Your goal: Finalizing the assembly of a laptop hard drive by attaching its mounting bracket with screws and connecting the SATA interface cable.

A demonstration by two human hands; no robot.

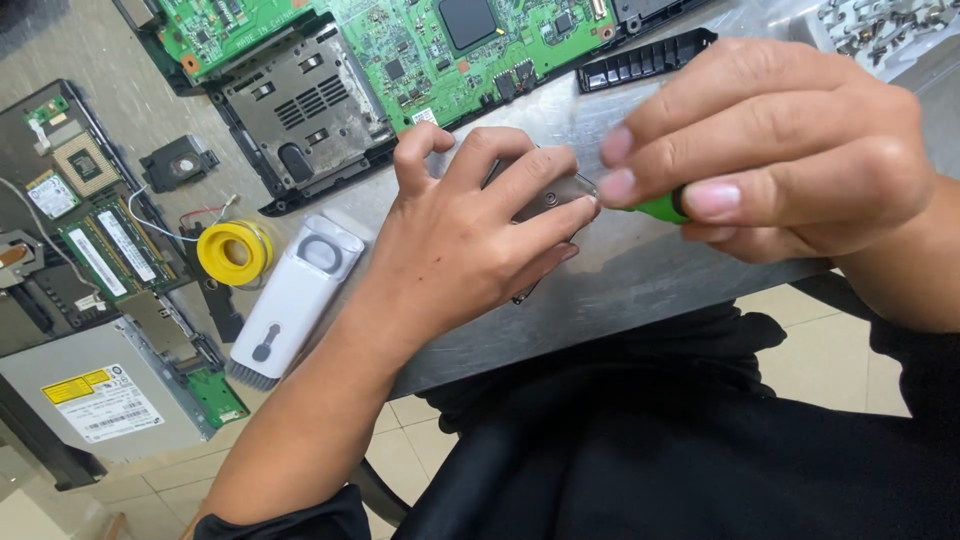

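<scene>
Head view: left hand (470,235) pins a small grey metal part (555,195) flat to the desk (640,265), steadying it. Right hand (790,150), just beside, pinches a green-handled screwdriver (662,207), tip on that part.

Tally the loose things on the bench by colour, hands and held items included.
Green: 2 - circuit board, screwdriver handle in right hand
Yellow: 1 - solder spool
White: 1 - cleaning tool
Grey: 2 - optical drive, metal part under left hand
Black: 1 - plastic strip
Total: 7
</scene>
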